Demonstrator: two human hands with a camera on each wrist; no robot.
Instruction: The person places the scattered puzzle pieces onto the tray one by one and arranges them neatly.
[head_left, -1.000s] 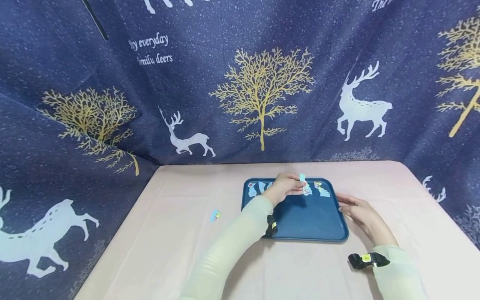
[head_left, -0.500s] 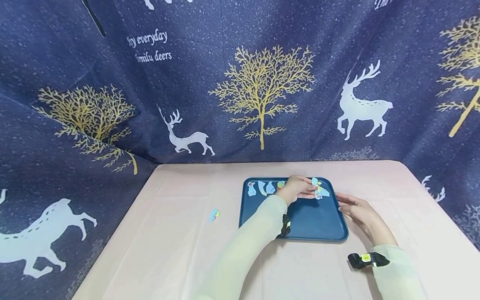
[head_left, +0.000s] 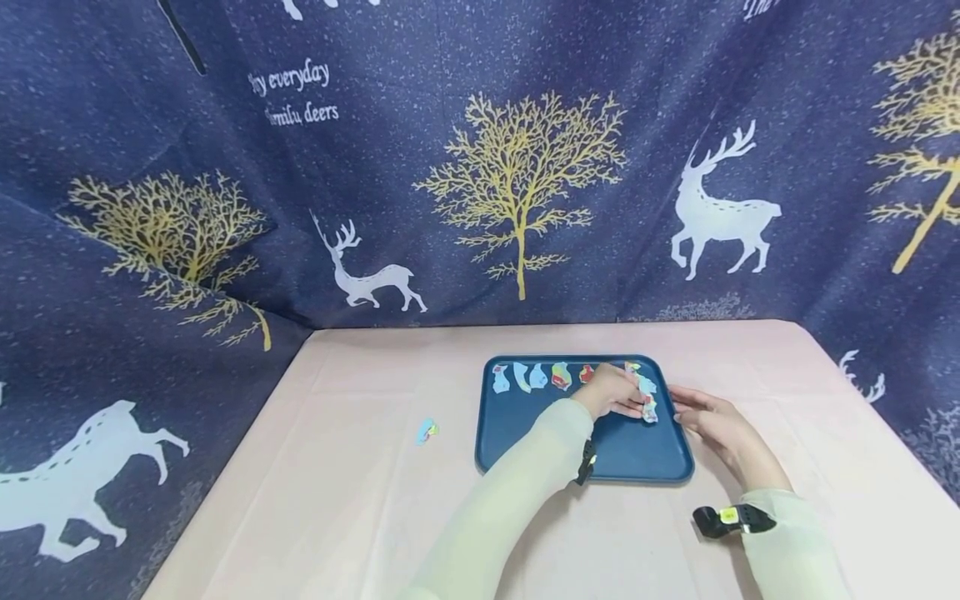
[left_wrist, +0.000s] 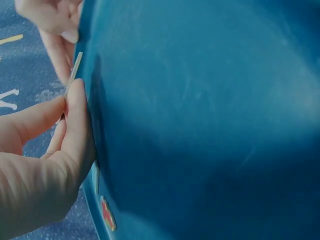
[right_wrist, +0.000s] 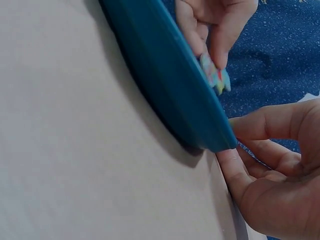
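Note:
My left hand is over the upper right part of the blue tray, pinching a light-blue patterned jigsaw piece between thumb and fingers. In the left wrist view this piece shows edge-on as a thin strip. My right hand holds the tray's right rim, its thumb and fingers at the edge in the right wrist view. Along the tray's far side lie several irregular pieces in a row, among them a red and yellow one. The left hand partly hides the row's right end.
A loose blue and yellow piece lies on the pale pink tabletop, left of the tray. Behind the table hangs a dark blue cloth printed with deer and trees.
The left hand has moved right along the tray and a little nearer with its piece, uncovering more of the far row. The right hand stays at the tray's right rim.

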